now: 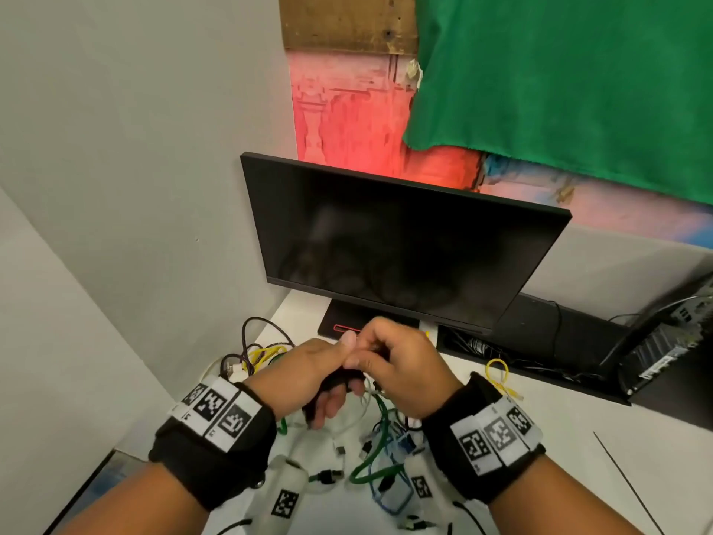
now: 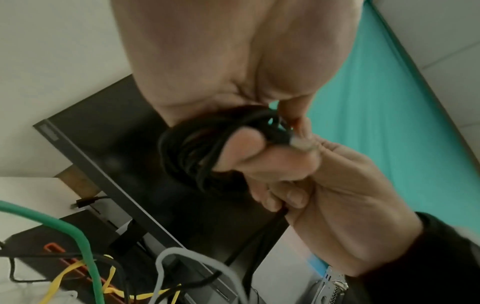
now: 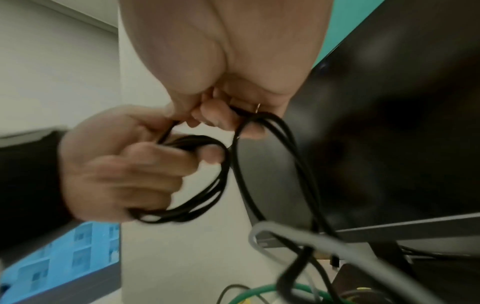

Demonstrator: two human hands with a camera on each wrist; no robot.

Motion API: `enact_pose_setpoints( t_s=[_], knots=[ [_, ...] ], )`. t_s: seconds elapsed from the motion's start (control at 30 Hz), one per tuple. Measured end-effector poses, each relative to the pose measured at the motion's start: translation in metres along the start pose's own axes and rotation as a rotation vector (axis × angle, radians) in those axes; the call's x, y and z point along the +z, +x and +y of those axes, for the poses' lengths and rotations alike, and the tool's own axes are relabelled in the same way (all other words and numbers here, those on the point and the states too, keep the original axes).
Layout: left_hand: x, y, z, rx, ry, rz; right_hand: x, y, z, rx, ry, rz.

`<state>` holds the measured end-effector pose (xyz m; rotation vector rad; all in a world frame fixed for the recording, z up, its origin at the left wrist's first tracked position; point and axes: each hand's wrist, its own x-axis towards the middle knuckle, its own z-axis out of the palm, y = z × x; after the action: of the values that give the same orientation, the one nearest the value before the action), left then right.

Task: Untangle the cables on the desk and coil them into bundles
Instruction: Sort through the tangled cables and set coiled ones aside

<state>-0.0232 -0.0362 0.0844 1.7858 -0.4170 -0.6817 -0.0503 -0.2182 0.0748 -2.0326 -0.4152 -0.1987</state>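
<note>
While my left hand (image 1: pixel 308 364) curls its fingers (image 3: pixel 166 156) through the black cable coil (image 3: pixel 192 181), my right hand (image 1: pixel 401 368) pinches the same cable's loose strand beside it, above the tangled cables (image 1: pixel 378 449) on the desk (image 1: pixel 578 476).

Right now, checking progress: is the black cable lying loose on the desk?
No, the left hand holds the black cable coiled in the air.

The black cable (image 3: pixel 205 185) looks like smooth rubber or plastic with a slight shine, and the green cable (image 2: pixel 80 242) has a matt plastic skin. The monitor (image 1: pixel 393 241) has a dark glossy screen in a matt plastic frame, and the bench (image 1: pixel 559 476) is smooth and white. Behind hangs a green cloth (image 1: pixel 559 71) of soft matt weave, beside a rough wooden board (image 1: pixel 347 21).
</note>
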Motion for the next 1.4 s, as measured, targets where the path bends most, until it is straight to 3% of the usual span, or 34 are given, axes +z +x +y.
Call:
enact_pose_setpoints(
  t_s=[0.1, 0.27, 0.47, 0.6, 0.7, 0.77, 0.83, 0.9, 0.97, 1.07, 1.17, 1.23, 1.33, 1.4],
  knots=[
    [-0.003, -0.001, -0.001, 0.053, -0.027, 0.01, -0.013, 0.001, 0.018, 0.135, 0.033, -0.017],
    [-0.024, -0.001, 0.004, 0.065, -0.434, 0.296, -0.01, -0.021, 0.055, 0.337, 0.053, -0.109],
    [-0.031, 0.005, 0.01, 0.082, -0.382, 0.356, 0.004, -0.031, 0.068, 0.433, 0.082, -0.234],
    [-0.049, 0.006, 0.011, 0.12, -0.533, 0.506, -0.003, -0.031, 0.083, 0.465, 0.09, -0.128],
    [-0.085, -0.002, 0.017, 0.207, -0.755, 0.621, -0.009, -0.054, 0.116, 0.592, -0.094, -0.131],
    [-0.108, -0.011, 0.023, 0.237, -0.756, 0.602, -0.008, -0.076, 0.134, 0.728, -0.231, -0.281],
    [-0.115, -0.017, 0.025, 0.205, -0.65, 0.522, -0.006, -0.084, 0.139, 0.77, -0.302, -0.348],
    [-0.104, -0.018, 0.025, 0.149, -0.521, 0.433, -0.008, -0.071, 0.125, 0.716, -0.402, -0.294],
    [-0.083, -0.016, 0.023, 0.11, -0.441, 0.355, -0.009, -0.049, 0.096, 0.58, -0.479, -0.135],
    [-0.055, -0.009, 0.018, 0.064, -0.39, 0.301, -0.007, -0.024, 0.045, 0.407, -0.306, 0.061],
    [-0.041, -0.003, 0.013, 0.034, -0.347, 0.298, -0.001, -0.014, 0.018, 0.412, -0.238, 0.018],
    [-0.039, -0.003, 0.009, 0.014, -0.291, 0.289, -0.001, -0.014, 0.015, 0.434, -0.344, 0.081],
    [-0.037, -0.006, 0.003, -0.025, -0.202, 0.257, -0.01, -0.017, 0.005, 0.346, -0.498, 0.087],
    [-0.036, -0.008, 0.001, -0.043, -0.151, 0.219, -0.023, -0.017, -0.002, 0.335, -0.362, 0.051]
  ],
)
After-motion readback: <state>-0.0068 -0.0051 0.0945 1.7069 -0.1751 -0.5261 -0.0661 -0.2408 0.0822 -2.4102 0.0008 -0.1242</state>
